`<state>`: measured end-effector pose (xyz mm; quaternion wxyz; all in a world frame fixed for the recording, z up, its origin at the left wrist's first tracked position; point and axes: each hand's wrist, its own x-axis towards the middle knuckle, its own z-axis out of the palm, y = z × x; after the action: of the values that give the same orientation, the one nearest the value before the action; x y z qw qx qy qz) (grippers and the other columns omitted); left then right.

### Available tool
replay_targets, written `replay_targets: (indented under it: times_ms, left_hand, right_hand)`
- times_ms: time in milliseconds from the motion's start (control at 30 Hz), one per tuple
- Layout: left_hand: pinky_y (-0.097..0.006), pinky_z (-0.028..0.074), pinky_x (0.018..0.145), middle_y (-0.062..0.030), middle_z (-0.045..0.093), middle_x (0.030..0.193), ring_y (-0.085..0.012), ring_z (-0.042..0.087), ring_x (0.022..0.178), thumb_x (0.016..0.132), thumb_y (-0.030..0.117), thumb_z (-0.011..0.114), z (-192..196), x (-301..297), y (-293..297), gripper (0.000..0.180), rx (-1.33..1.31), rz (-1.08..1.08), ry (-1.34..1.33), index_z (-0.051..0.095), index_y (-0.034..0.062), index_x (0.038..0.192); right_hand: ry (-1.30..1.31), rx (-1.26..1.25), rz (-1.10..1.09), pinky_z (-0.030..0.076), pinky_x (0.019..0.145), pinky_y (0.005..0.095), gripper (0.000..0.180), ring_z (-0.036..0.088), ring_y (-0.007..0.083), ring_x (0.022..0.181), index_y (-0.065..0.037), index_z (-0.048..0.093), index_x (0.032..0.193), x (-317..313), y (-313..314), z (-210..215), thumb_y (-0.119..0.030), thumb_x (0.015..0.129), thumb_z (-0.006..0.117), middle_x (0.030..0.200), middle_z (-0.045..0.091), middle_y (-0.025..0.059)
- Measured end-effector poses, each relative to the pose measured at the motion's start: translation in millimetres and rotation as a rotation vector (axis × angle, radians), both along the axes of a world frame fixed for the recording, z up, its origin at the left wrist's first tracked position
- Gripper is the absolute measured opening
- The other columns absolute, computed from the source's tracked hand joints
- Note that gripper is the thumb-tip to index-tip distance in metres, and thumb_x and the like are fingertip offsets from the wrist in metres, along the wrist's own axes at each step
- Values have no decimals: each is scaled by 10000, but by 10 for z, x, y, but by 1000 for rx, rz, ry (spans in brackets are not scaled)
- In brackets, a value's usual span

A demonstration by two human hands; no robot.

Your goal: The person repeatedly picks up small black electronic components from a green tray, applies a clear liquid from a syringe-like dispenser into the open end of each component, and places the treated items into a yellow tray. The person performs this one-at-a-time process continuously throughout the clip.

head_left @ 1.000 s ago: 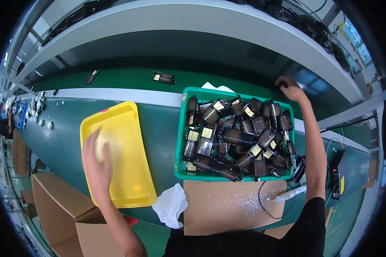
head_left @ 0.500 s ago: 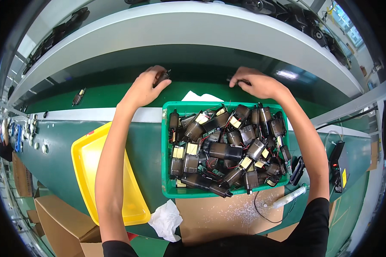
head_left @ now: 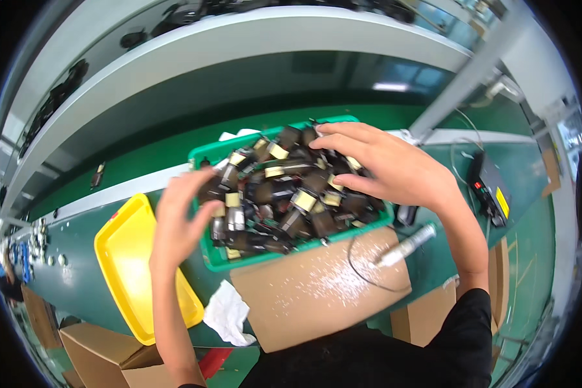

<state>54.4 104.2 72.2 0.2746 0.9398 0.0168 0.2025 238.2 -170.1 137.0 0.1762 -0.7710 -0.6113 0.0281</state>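
Observation:
A green plastic crate (head_left: 252,259) is heaped with dark translucent cylindrical parts (head_left: 282,188), several bearing pale yellow pads, with thin wires and bits of circuit board among them. My left hand (head_left: 180,213), blurred, is at the crate's left wall, thumb and fingers apart, its fingertips against the heap's left edge. From the right, my right hand (head_left: 385,161) reaches over the heap with fingers spread, fingertips at or just above the parts. Neither hand visibly holds anything.
Left of the crate lies a yellow tray (head_left: 132,271). A crumpled white tissue (head_left: 227,313) touches the cardboard sheet (head_left: 317,291), which carries white specks. A white tube-shaped tool (head_left: 406,246) with a cable and a black power box (head_left: 488,187) are on the right. A white-edged shelf (head_left: 258,40) spans behind.
Both hands have come back from the green strip behind the crate to the heap. The dark items they held there are no longer in them. The view has turned and shifted.

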Motion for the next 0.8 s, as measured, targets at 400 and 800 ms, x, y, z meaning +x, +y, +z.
replay_targets:
  times_ms: [400, 800]
  left_hand:
    - [-286, 444, 879, -142, 422, 1312, -199, 513, 1033, 883, 194, 600, -796, -1679, -941, 627, -1890, -88, -325, 304, -27, 1389]
    - [-304, 422, 959, -157, 555, 1204, -202, 547, 1104, 841, 124, 665, -1201, -2110, -1113, 572, -1497, -190, 90, 409, -68, 1315]
  right_hand:
    - [884, -165, -1129, 442, 377, 259, 600, 584, 159, 422, 83, 606, 691, -1177, -1638, -1119, -486, 875, 575, 533, 593, 115]
    - [1100, 591, -1233, 381, 404, 225, 428, 541, 108, 473, 23, 585, 866, -1280, -1714, -1723, -405, 872, 603, 636, 603, 63]
